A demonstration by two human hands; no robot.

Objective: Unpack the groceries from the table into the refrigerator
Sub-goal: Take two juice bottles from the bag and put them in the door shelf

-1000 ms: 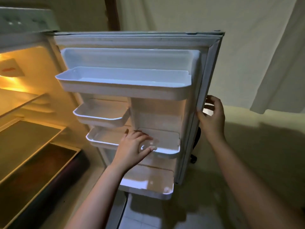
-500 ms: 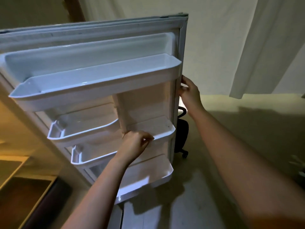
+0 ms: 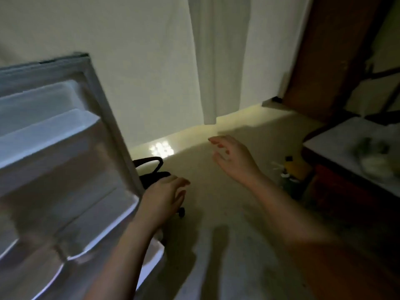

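Both hands empty, fingers spread: left hand (image 3: 164, 195) beside fridge door (image 3: 65, 169), right hand (image 3: 234, 159) over floor (image 3: 227, 213)

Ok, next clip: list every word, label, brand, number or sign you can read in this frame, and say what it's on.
None can be read.
Refrigerator door: plain white shelves, no visible label.
Bottles on the floor beside the table: any labels are too blurred and dark to read.
Bag on the table: blurred by motion, no print can be made out.
Left hand and right hand: open, holding nothing printed.
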